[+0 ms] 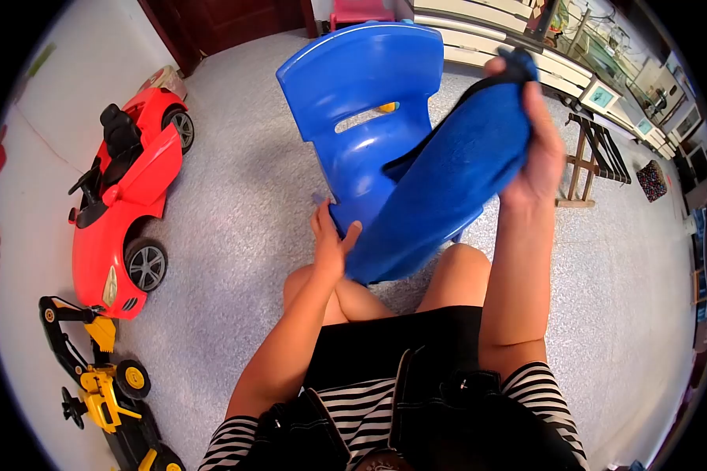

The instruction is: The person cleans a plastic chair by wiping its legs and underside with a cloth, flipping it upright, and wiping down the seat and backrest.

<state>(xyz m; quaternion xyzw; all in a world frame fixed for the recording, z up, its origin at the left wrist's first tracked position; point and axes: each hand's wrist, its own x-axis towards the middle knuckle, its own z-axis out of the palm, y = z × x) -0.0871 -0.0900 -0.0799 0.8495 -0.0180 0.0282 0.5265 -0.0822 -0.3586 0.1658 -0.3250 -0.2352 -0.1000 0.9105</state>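
Observation:
A blue folded cloth [456, 165] with dark edging slants over the seat of a blue plastic child's chair [361, 71]. My right hand [538, 149] is closed around its upper end, fingers and thumb wrapped over a bunched dark part, slightly blurred. The cloth's lower end hangs close to my knees. Beside that lower end, at the left front edge of the seat, is my left hand [331, 239], its thumb and fingers apart. The thumb is next to the cloth; whether it touches is hard to make out. What kind of cloth article it is does not show.
A red ride-on toy car [94, 259] and a yellow-and-black toy excavator [102, 392] stand along the left wall. To the right are a folding stool [585, 161] and a small patterned bin [651, 180]. A white drawer cabinet [479, 35] lines the back.

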